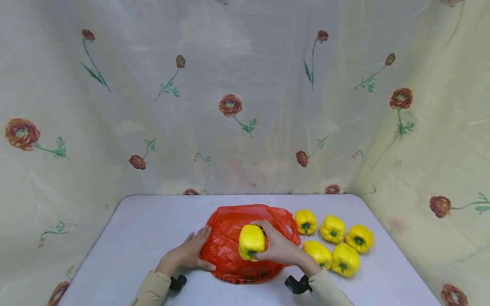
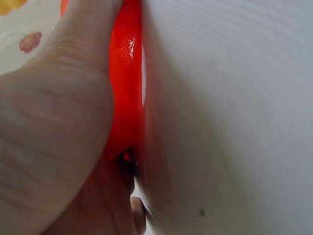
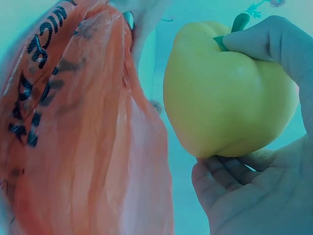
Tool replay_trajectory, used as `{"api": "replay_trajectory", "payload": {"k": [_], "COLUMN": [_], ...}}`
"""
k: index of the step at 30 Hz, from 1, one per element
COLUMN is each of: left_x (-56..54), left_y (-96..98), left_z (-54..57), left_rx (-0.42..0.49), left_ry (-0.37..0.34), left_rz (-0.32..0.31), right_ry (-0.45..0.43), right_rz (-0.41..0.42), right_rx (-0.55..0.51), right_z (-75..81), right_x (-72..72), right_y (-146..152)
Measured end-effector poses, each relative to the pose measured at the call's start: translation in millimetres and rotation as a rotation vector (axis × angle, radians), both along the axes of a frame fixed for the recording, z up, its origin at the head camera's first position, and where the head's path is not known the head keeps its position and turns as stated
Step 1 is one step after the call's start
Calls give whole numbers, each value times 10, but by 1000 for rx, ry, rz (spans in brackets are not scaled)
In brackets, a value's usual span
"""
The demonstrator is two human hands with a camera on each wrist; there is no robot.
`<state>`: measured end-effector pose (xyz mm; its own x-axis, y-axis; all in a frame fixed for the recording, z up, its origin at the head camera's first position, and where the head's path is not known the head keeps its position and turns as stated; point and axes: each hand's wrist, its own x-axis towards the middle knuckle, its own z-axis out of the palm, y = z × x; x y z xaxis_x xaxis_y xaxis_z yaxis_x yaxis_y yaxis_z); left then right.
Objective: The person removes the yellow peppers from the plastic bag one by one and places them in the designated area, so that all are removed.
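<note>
A red plastic bag [image 1: 229, 221] with dark printed letters lies on the white table. Over its middle, my right hand [image 1: 278, 245] holds a yellow bell pepper [image 1: 251, 240] between thumb and fingers. In the right wrist view the thumb presses beside the green stem of this pepper [image 3: 225, 93], and the fingers support its other end; the bag [image 3: 98, 137] stands to its left. My left hand [image 1: 190, 250] rests at the bag's left edge, its fingers extended and thumb along the near side. Its palm lies against the bag [image 2: 126, 78] in the left wrist view.
Several more yellow bell peppers sit right of the bag, among them a back one [image 1: 305, 221], a rightmost one [image 1: 360, 238] and a front one [image 1: 345, 259]. The white table [image 1: 134, 229] meets a flowered curtain [image 1: 260, 144] at the back and sides.
</note>
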<state>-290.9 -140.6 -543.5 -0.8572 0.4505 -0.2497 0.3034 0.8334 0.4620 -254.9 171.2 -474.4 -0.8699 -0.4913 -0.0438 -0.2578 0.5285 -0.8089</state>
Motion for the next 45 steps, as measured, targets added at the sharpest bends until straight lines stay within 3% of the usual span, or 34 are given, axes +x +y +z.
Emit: {"api": "replay_trajectory", "payload": {"k": [9,13,19,30,45], "left_x": [-1,8,13,11,19], "left_y": [9,8,1,5,-1], "left_z": [-7,-2,17,17,1], "left_rx": [2,6,6,5,12], "left_ry": [10,9,12,15,25], "left_rz": [0,-1,-2,-8,-16], "right_ry": [-139,-83,6,27,50], "right_rz": [-112,-98,-143,-320,-468], "right_rx": [-6,-2,42,61,112], "right_z": [94,91,153,146,69], "right_x": [205,298,411,528,645], "right_y": [327,501,778,1323,1963]}}
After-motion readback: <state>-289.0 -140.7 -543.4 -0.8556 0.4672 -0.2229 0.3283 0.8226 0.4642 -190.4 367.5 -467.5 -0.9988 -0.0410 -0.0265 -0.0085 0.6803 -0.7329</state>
